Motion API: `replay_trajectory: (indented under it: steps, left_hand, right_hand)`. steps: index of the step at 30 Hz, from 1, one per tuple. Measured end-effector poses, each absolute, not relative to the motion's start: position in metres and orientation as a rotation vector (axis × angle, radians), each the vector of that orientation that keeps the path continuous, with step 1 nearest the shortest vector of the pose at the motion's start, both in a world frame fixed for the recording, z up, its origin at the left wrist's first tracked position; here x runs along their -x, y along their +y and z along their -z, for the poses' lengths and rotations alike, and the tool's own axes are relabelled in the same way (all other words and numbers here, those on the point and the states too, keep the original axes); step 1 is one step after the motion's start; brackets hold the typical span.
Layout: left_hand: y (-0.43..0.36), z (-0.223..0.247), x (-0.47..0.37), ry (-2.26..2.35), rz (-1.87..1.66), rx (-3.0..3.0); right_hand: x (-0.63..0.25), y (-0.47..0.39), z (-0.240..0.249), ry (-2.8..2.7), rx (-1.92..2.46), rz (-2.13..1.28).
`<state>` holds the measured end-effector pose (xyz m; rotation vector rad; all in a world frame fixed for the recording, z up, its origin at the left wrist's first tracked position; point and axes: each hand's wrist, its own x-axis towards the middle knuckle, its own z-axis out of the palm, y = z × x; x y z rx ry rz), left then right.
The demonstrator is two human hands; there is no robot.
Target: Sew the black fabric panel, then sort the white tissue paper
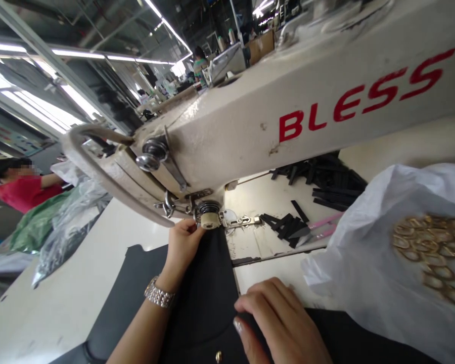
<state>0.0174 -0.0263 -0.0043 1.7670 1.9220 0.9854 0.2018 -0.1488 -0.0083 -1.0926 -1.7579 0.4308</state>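
A black leather-like piece lies under the head of a sewing machine marked BLESS in red. My left hand, with a metal watch at the wrist, rests on the piece close to the needle area. Its thumb and fingers are curled together, partly hidden by the machine head, so what they pinch is not visible. Lower right, my right hand lies over the piece's right edge, its fingers bent and the thumb apart, gripping nothing. A small gold-coloured stud shows on the piece near the bottom.
Black strips and pink-handled scissors lie right of the needle. A white plastic bag holds gold-coloured rings. Plastic-wrapped bundles stand at the table's left edge, by a person in a red top.
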Motion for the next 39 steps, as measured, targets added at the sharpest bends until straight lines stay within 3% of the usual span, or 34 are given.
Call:
replay_trajectory:
  steps: [39]
  left_hand:
    - [-0.0231,0.0071,-0.0157,1.841,-0.965,-1.748]
  right_hand:
    - [-0.1997,-0.1482,0.0098,-1.750,1.101,-0.409]
